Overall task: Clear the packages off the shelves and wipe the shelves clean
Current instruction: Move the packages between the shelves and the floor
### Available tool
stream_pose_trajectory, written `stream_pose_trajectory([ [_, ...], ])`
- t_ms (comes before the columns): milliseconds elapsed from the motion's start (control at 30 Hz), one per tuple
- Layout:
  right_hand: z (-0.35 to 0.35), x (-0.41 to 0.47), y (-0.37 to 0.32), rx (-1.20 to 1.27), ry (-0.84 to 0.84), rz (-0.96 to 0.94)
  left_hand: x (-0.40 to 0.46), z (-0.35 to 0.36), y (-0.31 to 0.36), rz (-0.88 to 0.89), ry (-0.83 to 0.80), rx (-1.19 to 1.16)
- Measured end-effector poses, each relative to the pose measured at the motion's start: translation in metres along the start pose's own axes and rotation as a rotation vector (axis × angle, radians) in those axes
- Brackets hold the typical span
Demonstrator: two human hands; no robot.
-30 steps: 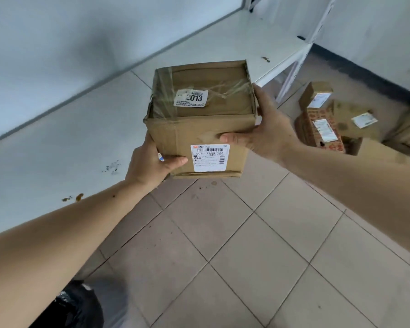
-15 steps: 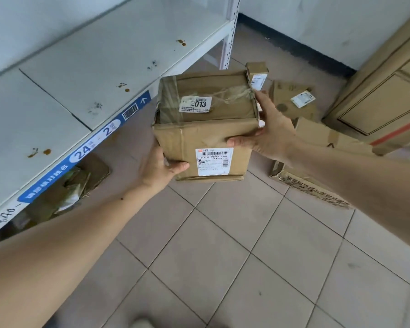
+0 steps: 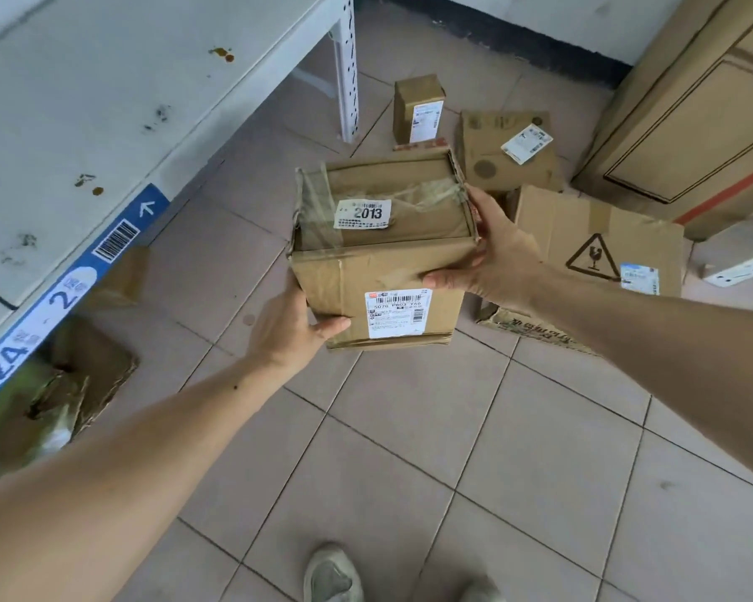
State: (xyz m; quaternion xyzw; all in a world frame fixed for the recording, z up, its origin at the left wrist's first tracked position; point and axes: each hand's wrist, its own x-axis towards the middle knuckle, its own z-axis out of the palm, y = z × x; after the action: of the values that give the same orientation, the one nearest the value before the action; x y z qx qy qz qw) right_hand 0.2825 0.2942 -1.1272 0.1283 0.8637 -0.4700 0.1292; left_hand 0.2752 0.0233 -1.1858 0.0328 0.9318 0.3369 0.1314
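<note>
Both hands hold a taped cardboard box in the air above the tiled floor. The left hand cups its lower left corner, thumb pressed on the front face beside a white shipping label. The right hand clasps the right side, thumb on the front face and fingers reaching up along the top edge. A sticker reading 2013 sits on the box's top. To the left stands a white shelf, spotted with stains, with a blue strip marked 24 and 2 along its front edge. Beyond the box, several other packages lie on the floor near a large carton. Two shoes show at the bottom.
</note>
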Motion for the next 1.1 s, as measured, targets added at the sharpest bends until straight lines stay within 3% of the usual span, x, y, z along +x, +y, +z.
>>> stream_pose_trajectory([
  [533, 0.049, 0.074, 0.206, 0.134, -0.036, -0.006, 0.040, 0.206, -0.069, -0.045, -0.012, -0.024],
  [833, 0.066, 0.069, 0.239, 0.042, -0.019, -0.061, 0.040, 0.237, -0.091, -0.058, -0.044, -0.048],
  [1100, 0.049, 0.048, 0.216, -0.080, -0.067, 0.012, 0.026, 0.214, -0.076, -0.082, -0.100, 0.033],
])
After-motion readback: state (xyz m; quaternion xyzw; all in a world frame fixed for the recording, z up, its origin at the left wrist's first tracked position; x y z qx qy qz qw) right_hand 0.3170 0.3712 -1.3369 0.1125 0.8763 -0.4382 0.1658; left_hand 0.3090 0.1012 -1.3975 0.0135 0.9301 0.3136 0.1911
